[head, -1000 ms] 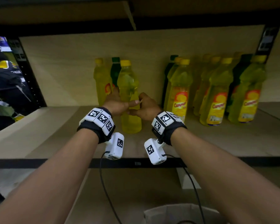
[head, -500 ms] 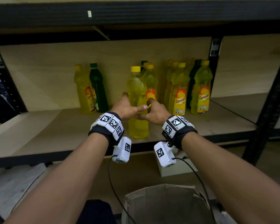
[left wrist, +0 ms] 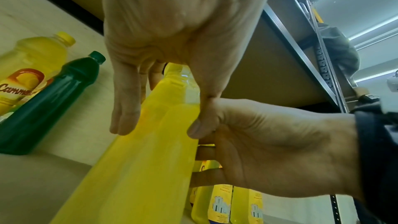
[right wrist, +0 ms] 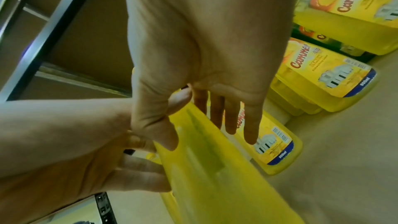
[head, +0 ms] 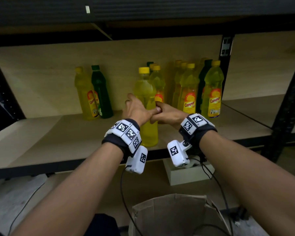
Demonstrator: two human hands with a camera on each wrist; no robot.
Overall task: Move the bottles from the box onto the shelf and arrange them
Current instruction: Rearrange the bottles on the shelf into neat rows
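Observation:
A yellow bottle (head: 145, 89) with a yellow cap and no label facing me stands upright near the front edge of the wooden shelf (head: 58, 138). My left hand (head: 136, 109) holds its left side, with the thumb across the front. My right hand (head: 169, 114) holds its right side, thumb next to the left thumb. The left wrist view shows the bottle (left wrist: 150, 151) between my left fingers and thumb. In the right wrist view the bottle (right wrist: 215, 176) lies under my right thumb, with the fingers reaching past its far side. The open cardboard box (head: 169, 215) sits on the floor below.
A yellow bottle (head: 86, 96) and a green bottle (head: 100, 94) stand at the back left. Several labelled yellow and green bottles (head: 189, 92) crowd the back right, one (head: 158, 82) just behind the held bottle. A black upright (head: 286, 103) stands at the right.
Both hands have carried the bottle rightward along the shelf, from beside the left pair to in front of the right group. My head has drawn back and the box has come into view.

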